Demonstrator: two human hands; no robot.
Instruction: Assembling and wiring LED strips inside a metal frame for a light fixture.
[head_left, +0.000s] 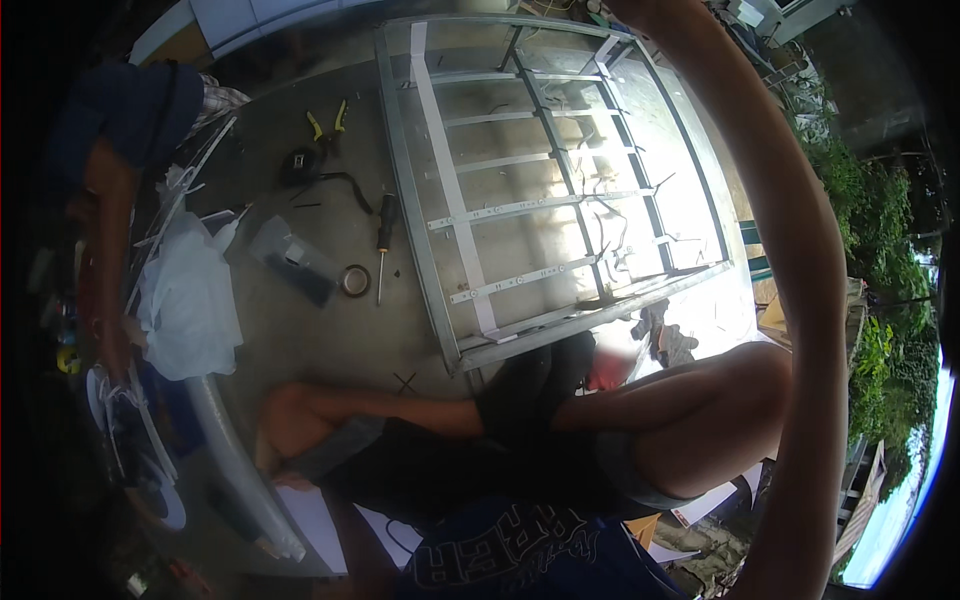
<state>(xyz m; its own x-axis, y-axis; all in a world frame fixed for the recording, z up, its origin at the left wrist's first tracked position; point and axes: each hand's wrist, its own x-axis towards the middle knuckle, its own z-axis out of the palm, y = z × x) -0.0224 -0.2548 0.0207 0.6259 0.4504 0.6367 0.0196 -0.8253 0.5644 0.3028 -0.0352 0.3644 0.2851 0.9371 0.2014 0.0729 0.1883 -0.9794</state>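
My right arm reaches far up across the right side to the top edge, where my right hand (637,14) is partly cut off and its fingers do not show. It is nearest the far right corner of a rectangular metal tube frame (398,170) lying on the floor. White LED strips (515,209) with loose dark wires cross this frame, and a long flat white strip (447,180) runs along its left part. My left forearm (362,550) comes in low beside my folded leg. The left hand is in shadow by the shorts, and its fingers cannot be made out.
Left of the frame lie a screwdriver (384,235), a tape roll (354,281), yellow-handled pliers (328,124), a tape measure (297,166) and a clear packet (293,262). A white plastic bag (192,305) sits beside another person's arm (112,260). Plants (880,370) stand at right.
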